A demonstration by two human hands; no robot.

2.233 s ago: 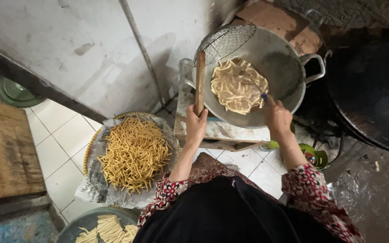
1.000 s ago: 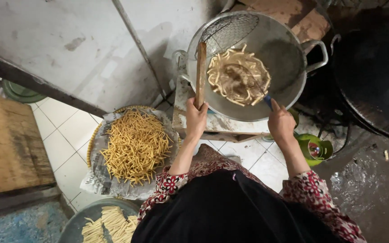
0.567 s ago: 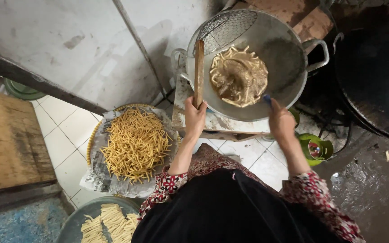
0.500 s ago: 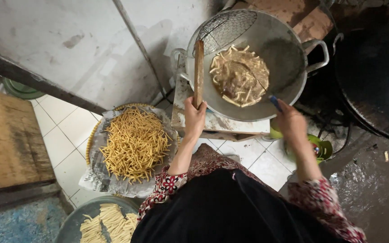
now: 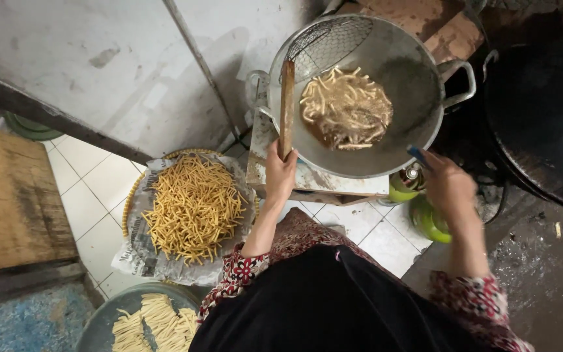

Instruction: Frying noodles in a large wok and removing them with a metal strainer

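**Steel wok of frying dough sticks, tended from above**

Steel wok [image 5: 392, 137] is seen on the stove, pale sticks [image 5: 346, 107] in oil. Frying looks midway; stirring or lifting seems next. The skimmer's wooden handle [image 5: 287, 107] is clamped by the left hand [image 5: 280, 175]. The right hand [image 5: 447, 186] is closed on a blue-tipped tool [image 5: 416, 155].

Person's own body: black garment over the torso, long sleeves [image 5: 245, 274] in dark red floral print with white and black flowers, bare forearms, no gloves on hands [image 5: 280, 176]
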